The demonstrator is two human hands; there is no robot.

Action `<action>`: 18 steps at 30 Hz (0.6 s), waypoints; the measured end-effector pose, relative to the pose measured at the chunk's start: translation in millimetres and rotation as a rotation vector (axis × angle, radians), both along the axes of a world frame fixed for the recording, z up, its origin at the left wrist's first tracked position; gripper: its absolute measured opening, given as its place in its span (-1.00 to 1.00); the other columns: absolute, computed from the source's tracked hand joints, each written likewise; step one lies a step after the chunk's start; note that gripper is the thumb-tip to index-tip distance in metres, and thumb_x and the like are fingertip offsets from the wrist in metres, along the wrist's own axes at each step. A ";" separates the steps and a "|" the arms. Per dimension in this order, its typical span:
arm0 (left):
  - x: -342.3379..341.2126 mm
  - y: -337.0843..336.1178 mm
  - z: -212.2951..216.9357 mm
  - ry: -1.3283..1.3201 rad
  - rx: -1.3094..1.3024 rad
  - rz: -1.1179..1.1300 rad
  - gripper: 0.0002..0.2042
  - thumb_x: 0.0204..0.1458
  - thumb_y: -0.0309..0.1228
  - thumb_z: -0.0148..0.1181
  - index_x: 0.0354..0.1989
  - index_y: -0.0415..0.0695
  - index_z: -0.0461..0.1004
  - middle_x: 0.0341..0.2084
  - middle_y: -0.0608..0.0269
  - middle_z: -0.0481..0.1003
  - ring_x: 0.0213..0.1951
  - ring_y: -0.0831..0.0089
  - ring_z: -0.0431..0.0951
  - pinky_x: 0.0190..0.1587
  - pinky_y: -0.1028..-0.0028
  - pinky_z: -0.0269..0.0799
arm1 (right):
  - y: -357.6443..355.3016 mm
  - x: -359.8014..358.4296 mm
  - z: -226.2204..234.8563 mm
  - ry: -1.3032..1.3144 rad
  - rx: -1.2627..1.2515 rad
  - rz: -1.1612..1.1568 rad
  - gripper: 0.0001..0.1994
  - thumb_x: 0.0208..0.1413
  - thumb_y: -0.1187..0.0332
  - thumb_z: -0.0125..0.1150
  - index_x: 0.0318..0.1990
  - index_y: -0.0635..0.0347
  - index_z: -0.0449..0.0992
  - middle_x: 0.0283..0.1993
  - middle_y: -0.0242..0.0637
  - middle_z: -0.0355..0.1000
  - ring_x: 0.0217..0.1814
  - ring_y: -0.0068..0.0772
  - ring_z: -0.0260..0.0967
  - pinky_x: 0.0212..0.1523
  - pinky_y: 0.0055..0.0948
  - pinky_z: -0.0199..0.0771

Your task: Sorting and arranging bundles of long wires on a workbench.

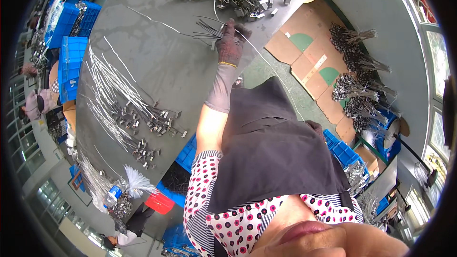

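My left hand (230,44), in a dark, reddish-stained glove, is closed around a bunch of thin dark strands (207,29) over the grey table. From this hand a long white wire (278,76) runs down toward my right hand (314,126). That hand wears a dark glove and is mostly hidden beside my black apron. The wire's end meets the glove, though its fingers barely show. Just beyond my left hand lies a heap of wires with small grey block ends (259,1). A single loose wire (152,19) lies to the left of the strands.
More block-ended wires (107,93) lie in bundles on the table's left. Blue crates (74,62) line its left side. Bundled dark wires (357,62) rest along the right wall near flattened cardboard (309,43). A red bin (160,202) and water bottle (113,196) are lower left. Other people are farther left.
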State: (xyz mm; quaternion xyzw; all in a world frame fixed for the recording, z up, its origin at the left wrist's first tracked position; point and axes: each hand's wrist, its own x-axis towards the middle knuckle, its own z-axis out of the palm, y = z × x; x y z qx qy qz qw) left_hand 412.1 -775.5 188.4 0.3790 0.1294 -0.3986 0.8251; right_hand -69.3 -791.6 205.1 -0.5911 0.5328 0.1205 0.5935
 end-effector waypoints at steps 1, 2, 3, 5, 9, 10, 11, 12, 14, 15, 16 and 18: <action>1.3 3.0 3.7 0.001 -0.005 0.073 -0.76 0.20 -0.19 0.21 -0.18 -0.09 0.45 -0.37 0.26 0.51 -0.34 0.39 0.56 -0.05 0.08 0.60 | -1.2 -2.6 -1.1 -0.019 -0.015 -0.002 -0.68 0.22 0.22 0.10 -0.14 0.30 0.62 -0.40 -0.37 0.48 -0.38 -0.56 0.36 -0.31 -0.52 0.38; 2.2 8.0 7.4 -0.003 0.001 0.085 -0.76 0.20 -0.19 0.21 -0.18 -0.09 0.45 -0.37 0.26 0.51 -0.34 0.39 0.56 -0.05 0.08 0.60 | -2.7 -4.3 -2.8 -0.037 -0.030 -0.005 -0.69 0.21 0.23 0.11 -0.13 0.31 0.62 -0.39 -0.36 0.49 -0.35 -0.55 0.37 -0.27 -0.50 0.39; 2.7 12.2 8.6 -0.013 -0.003 0.133 -0.79 0.20 -0.22 0.22 -0.16 -0.09 0.47 -0.39 0.25 0.51 -0.38 0.38 0.56 -0.12 0.08 0.62 | -5.2 -8.6 -8.3 -0.040 -0.026 0.006 -0.69 0.21 0.23 0.11 -0.13 0.31 0.62 -0.39 -0.36 0.49 -0.35 -0.55 0.37 -0.27 -0.50 0.39; 1.6 21.0 10.0 -0.024 -0.005 0.191 -0.81 0.19 -0.26 0.24 -0.15 -0.09 0.50 -0.42 0.23 0.52 -0.42 0.38 0.55 -0.19 0.08 0.64 | -7.5 -14.8 -20.6 -0.056 -0.004 -0.041 -0.70 0.20 0.25 0.12 -0.12 0.30 0.61 -0.38 -0.33 0.51 -0.34 -0.53 0.39 -0.25 -0.50 0.41; -7.9 30.9 4.0 -0.054 0.058 0.112 -0.79 0.22 -0.24 0.19 -0.09 -0.07 0.49 -0.37 0.23 0.51 -0.38 0.36 0.56 -0.19 0.10 0.63 | -18.1 27.7 -10.4 -0.033 -0.044 0.015 -0.71 0.21 0.26 0.12 -0.10 0.28 0.61 -0.38 -0.33 0.53 -0.34 -0.54 0.40 -0.26 -0.49 0.41; -13.2 33.6 5.0 -0.070 0.060 0.063 -0.79 0.23 -0.23 0.17 -0.07 -0.05 0.47 -0.34 0.24 0.51 -0.34 0.36 0.56 -0.13 0.07 0.61 | -19.7 52.0 1.8 -0.043 -0.078 0.034 -0.71 0.21 0.26 0.11 -0.09 0.29 0.60 -0.35 -0.29 0.54 -0.31 -0.52 0.42 -0.23 -0.47 0.43; -16.9 36.3 4.2 -0.067 0.057 0.062 -0.79 0.23 -0.23 0.17 -0.07 -0.05 0.47 -0.34 0.24 0.51 -0.34 0.36 0.56 -0.13 0.07 0.61 | -22.2 76.7 8.7 -0.053 -0.112 0.055 -0.71 0.21 0.27 0.11 -0.09 0.29 0.60 -0.32 -0.26 0.55 -0.29 -0.50 0.44 -0.21 -0.45 0.45; -21.2 38.2 1.9 -0.028 0.060 0.033 -0.78 0.24 -0.25 0.17 -0.05 -0.07 0.48 -0.31 0.23 0.52 -0.31 0.33 0.57 -0.12 0.07 0.61 | -25.8 97.6 8.0 -0.142 -0.172 0.104 -0.70 0.21 0.26 0.10 -0.06 0.30 0.58 -0.28 -0.22 0.55 -0.24 -0.47 0.45 -0.16 -0.43 0.45; -28.6 57.9 1.1 0.008 0.075 0.051 -0.76 0.24 -0.26 0.16 -0.02 -0.09 0.48 -0.29 0.22 0.53 -0.28 0.31 0.58 -0.12 0.07 0.61 | -36.6 149.9 1.7 -0.272 -0.188 0.211 -0.64 0.23 0.22 0.08 0.03 0.30 0.52 -0.17 -0.12 0.56 -0.14 -0.35 0.49 -0.06 -0.38 0.46; -33.1 57.5 3.1 -0.025 0.081 -0.013 -0.74 0.24 -0.27 0.16 0.00 -0.12 0.48 -0.27 0.21 0.53 -0.26 0.28 0.58 -0.10 0.06 0.60 | -39.9 175.3 4.2 -0.298 -0.169 0.206 -0.60 0.24 0.19 0.06 0.09 0.30 0.47 -0.11 -0.06 0.56 -0.09 -0.26 0.51 0.00 -0.35 0.45; -37.6 59.7 4.8 -0.056 0.088 -0.069 -0.72 0.23 -0.28 0.17 0.02 -0.15 0.47 -0.25 0.20 0.54 -0.23 0.26 0.59 -0.09 0.06 0.60 | -42.3 204.7 14.6 -0.313 -0.197 0.225 -0.57 0.26 0.15 0.03 0.13 0.30 0.43 -0.09 -0.03 0.55 -0.05 -0.17 0.51 0.03 -0.32 0.44; -43.3 64.1 1.6 -0.083 0.064 -0.103 -0.73 0.24 -0.30 0.15 0.02 -0.17 0.48 -0.22 0.21 0.55 -0.19 0.26 0.59 -0.03 0.12 0.58 | -45.4 266.4 22.1 -0.395 -0.402 0.283 -0.50 0.29 0.07 -0.04 0.18 0.31 0.37 -0.04 0.07 0.52 0.02 0.02 0.50 0.09 -0.24 0.42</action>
